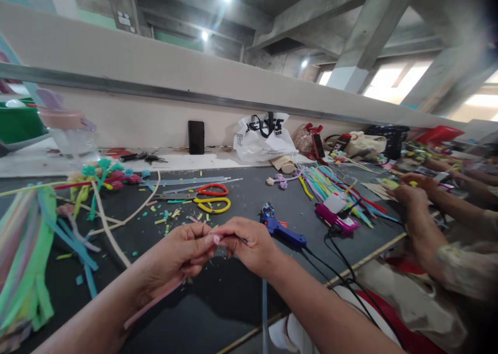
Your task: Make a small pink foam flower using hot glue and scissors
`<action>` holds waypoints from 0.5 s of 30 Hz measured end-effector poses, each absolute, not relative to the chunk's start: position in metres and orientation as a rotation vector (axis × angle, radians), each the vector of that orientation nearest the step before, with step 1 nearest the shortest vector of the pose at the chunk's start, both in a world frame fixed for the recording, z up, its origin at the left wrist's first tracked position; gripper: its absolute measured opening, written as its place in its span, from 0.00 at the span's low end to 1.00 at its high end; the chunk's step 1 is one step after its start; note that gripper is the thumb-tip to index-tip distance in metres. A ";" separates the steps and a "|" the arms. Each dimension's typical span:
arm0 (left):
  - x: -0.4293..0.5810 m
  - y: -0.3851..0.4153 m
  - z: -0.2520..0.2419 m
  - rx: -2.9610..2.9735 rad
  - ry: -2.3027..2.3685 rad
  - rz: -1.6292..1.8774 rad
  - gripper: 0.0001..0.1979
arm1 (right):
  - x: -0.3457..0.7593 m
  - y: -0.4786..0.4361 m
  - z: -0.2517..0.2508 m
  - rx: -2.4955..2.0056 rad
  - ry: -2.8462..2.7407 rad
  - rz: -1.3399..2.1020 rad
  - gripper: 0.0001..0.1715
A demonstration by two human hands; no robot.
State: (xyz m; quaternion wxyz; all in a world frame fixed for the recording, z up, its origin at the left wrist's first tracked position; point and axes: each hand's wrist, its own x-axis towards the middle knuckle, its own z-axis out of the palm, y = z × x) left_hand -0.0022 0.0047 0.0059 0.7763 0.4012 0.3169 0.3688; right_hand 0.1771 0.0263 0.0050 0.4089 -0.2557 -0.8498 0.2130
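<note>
My left hand [190, 250] is closed, its thumb and fingers pinching a pink pipe cleaner [155, 303] whose long end trails down under the wrist. My right hand [247, 242] meets it fingertip to fingertip, closed on the small curled pink end between them. Much of that end is covered by the fingers. A thin grey-blue strip [265, 312] hangs below my right wrist; its upper end is hidden. Just beyond my hands lie scissors [212, 198] with red and yellow handles, among small coloured clippings. To the right rests a blue glue gun [284, 232] with its cord.
Pipe cleaner bundles lie left [27, 255] and right [330, 188]. A magenta glue gun [336, 218] trails a cord [346, 255]. Along the back stand a cup [70, 131], a phone [196, 137] and a white bag [264, 136]. A co-worker's hands [412, 188] are at right.
</note>
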 end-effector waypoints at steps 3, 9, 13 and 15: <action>-0.005 0.005 0.004 0.888 0.645 0.783 0.13 | 0.178 0.025 0.008 -0.550 -2.158 0.462 0.08; -0.006 0.003 0.001 0.894 0.576 0.681 0.14 | 0.177 0.021 0.014 -0.428 -2.172 0.522 0.08; -0.005 0.002 0.000 0.885 0.553 0.654 0.12 | 0.175 0.021 0.011 -0.434 -2.086 0.614 0.10; -0.005 0.002 0.000 0.889 0.538 0.642 0.11 | 0.174 0.021 0.009 -0.446 -2.026 0.712 0.11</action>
